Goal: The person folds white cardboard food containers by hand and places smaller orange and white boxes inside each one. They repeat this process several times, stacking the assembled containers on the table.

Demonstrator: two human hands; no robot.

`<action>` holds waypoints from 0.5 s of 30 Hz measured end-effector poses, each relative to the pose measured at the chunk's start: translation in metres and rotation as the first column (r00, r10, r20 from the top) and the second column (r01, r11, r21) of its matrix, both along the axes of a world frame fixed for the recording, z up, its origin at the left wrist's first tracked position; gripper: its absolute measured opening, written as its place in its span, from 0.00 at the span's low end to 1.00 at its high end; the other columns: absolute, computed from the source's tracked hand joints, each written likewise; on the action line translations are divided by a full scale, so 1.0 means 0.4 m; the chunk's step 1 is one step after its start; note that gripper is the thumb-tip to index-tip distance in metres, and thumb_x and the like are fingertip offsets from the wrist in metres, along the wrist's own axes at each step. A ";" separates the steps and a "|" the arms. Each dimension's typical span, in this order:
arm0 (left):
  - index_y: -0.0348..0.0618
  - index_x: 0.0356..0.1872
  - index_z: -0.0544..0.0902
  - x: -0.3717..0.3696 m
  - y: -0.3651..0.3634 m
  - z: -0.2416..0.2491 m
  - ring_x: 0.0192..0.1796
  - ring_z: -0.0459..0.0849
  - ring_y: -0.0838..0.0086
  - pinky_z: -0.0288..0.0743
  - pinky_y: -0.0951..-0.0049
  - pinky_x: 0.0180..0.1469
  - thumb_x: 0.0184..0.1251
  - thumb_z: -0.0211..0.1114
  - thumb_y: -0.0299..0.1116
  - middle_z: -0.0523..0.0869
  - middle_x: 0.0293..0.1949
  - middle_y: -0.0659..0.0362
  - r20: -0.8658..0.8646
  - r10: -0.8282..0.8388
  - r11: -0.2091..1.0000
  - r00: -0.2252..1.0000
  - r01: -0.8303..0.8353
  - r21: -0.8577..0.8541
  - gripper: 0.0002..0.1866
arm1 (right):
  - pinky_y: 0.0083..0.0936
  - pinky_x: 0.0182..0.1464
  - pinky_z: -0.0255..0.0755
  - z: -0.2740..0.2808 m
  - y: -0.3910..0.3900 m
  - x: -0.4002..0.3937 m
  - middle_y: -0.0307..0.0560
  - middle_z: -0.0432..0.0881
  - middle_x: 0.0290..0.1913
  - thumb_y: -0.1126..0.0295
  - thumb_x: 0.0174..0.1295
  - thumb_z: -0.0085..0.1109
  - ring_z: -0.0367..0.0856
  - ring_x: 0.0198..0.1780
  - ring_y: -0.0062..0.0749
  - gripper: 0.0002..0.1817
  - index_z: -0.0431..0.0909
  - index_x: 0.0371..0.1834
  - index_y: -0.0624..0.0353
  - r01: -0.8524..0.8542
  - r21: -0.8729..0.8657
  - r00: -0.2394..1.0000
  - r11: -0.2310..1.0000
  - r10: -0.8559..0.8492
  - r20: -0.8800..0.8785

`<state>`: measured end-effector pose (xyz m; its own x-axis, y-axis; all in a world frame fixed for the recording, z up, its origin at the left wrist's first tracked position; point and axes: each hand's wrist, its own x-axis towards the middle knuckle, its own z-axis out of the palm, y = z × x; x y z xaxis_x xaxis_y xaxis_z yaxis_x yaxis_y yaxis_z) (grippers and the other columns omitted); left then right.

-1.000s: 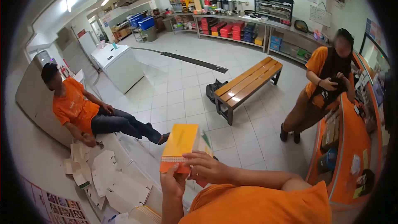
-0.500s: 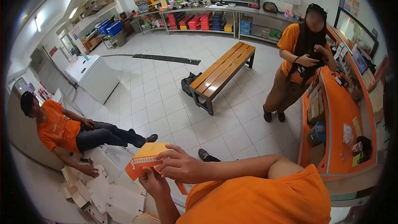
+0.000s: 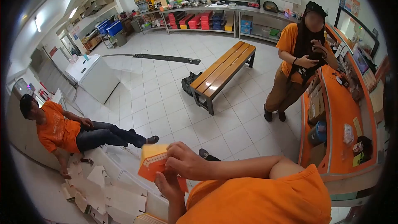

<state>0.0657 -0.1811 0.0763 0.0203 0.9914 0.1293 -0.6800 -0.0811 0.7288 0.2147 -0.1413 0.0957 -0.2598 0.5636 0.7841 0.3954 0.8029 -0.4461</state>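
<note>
I hold a small orange-and-yellow printed carton (image 3: 154,161) with a white dotted pattern along one edge, above the counter at lower left. My right hand (image 3: 184,159) comes in from the right, its bent fingers gripping the carton's right side. From below, my left hand (image 3: 171,184) pinches the lower edge, thumb against the orange face. Part of the carton is hidden behind my fingers. Beneath my hands, a stack of flat card with yellow edges (image 3: 150,219) shows at the bottom of the view.
White cardboard pieces (image 3: 122,197) lie across the counter at lower left. A seated person (image 3: 62,128) in an orange shirt has a hand by them. Another person (image 3: 304,58) stands at right by an orange counter (image 3: 342,116). A wooden bench (image 3: 224,68) stands mid-floor.
The carton and both my hands have shifted slightly right, and the carton has turned. The seated person's hand has drawn back left across the white cardboard. The standing person's hand has risen a little.
</note>
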 end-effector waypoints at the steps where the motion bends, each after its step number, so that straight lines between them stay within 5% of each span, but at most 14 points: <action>1: 0.34 0.57 0.78 -0.001 0.012 -0.004 0.54 0.84 0.68 0.80 0.66 0.54 0.79 0.64 0.40 0.85 0.48 0.55 0.002 0.001 1.000 1.000 -0.001 0.006 0.18 | 0.47 0.59 0.71 -0.001 -0.007 -0.003 0.55 0.73 0.51 0.69 0.59 0.72 0.74 0.57 0.54 0.19 0.73 0.49 0.53 0.018 -0.042 1.000 0.999 -0.019 -0.011; 3: 0.30 0.50 0.83 -0.028 0.023 -0.021 0.46 0.89 0.59 0.81 0.60 0.50 0.76 0.62 0.27 0.90 0.44 0.46 -0.439 0.052 0.997 0.897 -0.071 -0.028 0.11 | 0.49 0.61 0.68 0.017 -0.025 0.007 0.55 0.73 0.55 0.62 0.60 0.74 0.72 0.59 0.54 0.30 0.69 0.63 0.46 0.038 -0.168 0.999 0.985 -0.035 0.017; 4: 0.30 0.50 0.83 -0.058 0.018 0.014 0.46 0.89 0.59 0.81 0.60 0.50 0.76 0.62 0.27 0.90 0.44 0.46 -0.440 0.054 0.997 0.896 -0.076 -0.033 0.11 | 0.49 0.61 0.68 0.042 -0.028 0.027 0.55 0.73 0.55 0.62 0.60 0.74 0.72 0.59 0.54 0.30 0.69 0.63 0.46 0.033 -0.173 0.999 0.984 -0.031 0.016; 5: 0.32 0.51 0.83 -0.103 0.007 0.066 0.43 0.90 0.60 0.80 0.62 0.48 0.72 0.64 0.25 0.90 0.42 0.45 -0.843 -0.094 0.969 0.530 0.243 0.045 0.11 | 0.51 0.61 0.68 0.070 -0.030 0.051 0.56 0.73 0.57 0.59 0.61 0.74 0.73 0.60 0.55 0.32 0.67 0.66 0.44 0.044 -0.110 0.986 0.993 -0.025 0.166; 6: 0.33 0.53 0.84 -0.127 0.003 0.096 0.41 0.90 0.62 0.80 0.65 0.46 0.67 0.65 0.22 0.91 0.40 0.44 -0.998 -0.059 0.846 -0.011 0.531 -0.056 0.14 | 0.52 0.61 0.68 0.085 -0.033 0.070 0.56 0.72 0.59 0.57 0.63 0.74 0.73 0.60 0.55 0.35 0.65 0.70 0.42 0.046 -0.042 0.949 0.998 -0.030 0.314; 8: 0.39 0.56 0.83 -0.123 0.005 0.081 0.35 0.90 0.64 0.80 0.67 0.41 0.62 0.67 0.21 0.91 0.35 0.44 -0.994 -0.046 0.853 0.102 0.522 0.014 0.20 | 0.50 0.59 0.68 0.064 -0.040 0.098 0.56 0.75 0.55 0.56 0.64 0.73 0.75 0.58 0.52 0.30 0.70 0.65 0.48 0.048 -0.006 0.948 0.999 -0.043 0.317; 10: 0.39 0.55 0.85 -0.120 -0.022 0.067 0.32 0.90 0.67 0.79 0.68 0.38 0.64 0.67 0.21 0.91 0.33 0.47 -0.959 -0.145 0.937 0.243 0.345 -0.054 0.17 | 0.48 0.59 0.69 0.010 -0.035 0.125 0.56 0.78 0.50 0.58 0.66 0.69 0.78 0.55 0.53 0.20 0.73 0.52 0.57 -0.070 -0.501 0.962 0.863 0.191 0.195; 11: 0.39 0.59 0.82 -0.129 -0.029 0.030 0.31 0.89 0.71 0.78 0.70 0.36 0.65 0.69 0.23 0.91 0.31 0.50 -0.950 -0.146 0.970 0.276 0.228 -0.082 0.20 | 0.48 0.59 0.69 0.005 -0.048 0.136 0.56 0.78 0.50 0.58 0.66 0.69 0.78 0.55 0.53 0.20 0.73 0.52 0.57 -0.070 -0.499 0.961 0.864 0.193 0.198; 13: 0.40 0.62 0.79 -0.108 -0.050 0.044 0.31 0.88 0.74 0.78 0.71 0.36 0.65 0.70 0.24 0.91 0.31 0.52 -0.908 -0.154 0.983 0.389 0.150 -0.103 0.23 | 0.47 0.57 0.70 0.019 -0.076 0.147 0.56 0.80 0.43 0.59 0.69 0.63 0.79 0.49 0.55 0.16 0.74 0.46 0.60 -0.254 -0.580 0.953 0.774 0.100 -0.284; 14: 0.41 0.65 0.76 -0.103 -0.062 0.048 0.31 0.88 0.76 0.77 0.71 0.35 0.65 0.71 0.24 0.91 0.30 0.53 -0.856 -0.156 0.988 0.493 0.077 -0.136 0.26 | 0.47 0.57 0.70 0.021 -0.079 0.144 0.56 0.80 0.43 0.59 0.69 0.63 0.79 0.49 0.55 0.16 0.74 0.46 0.60 -0.255 -0.584 0.954 0.771 0.099 -0.284; 15: 0.43 0.70 0.69 -0.099 -0.062 0.047 0.30 0.88 0.75 0.77 0.71 0.36 0.65 0.72 0.23 0.91 0.28 0.54 -0.888 -0.122 0.988 0.443 0.142 -0.065 0.33 | 0.47 0.54 0.71 0.023 -0.083 0.142 0.56 0.81 0.43 0.61 0.70 0.61 0.80 0.47 0.56 0.14 0.74 0.46 0.59 -0.190 -0.610 0.954 0.769 0.292 0.071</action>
<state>0.0262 -0.2059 0.0952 0.2644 0.9641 -0.0233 0.3321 -0.0683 0.9408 0.2715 -0.1744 0.1047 -0.5376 0.8032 0.2568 0.3281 0.4798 -0.8137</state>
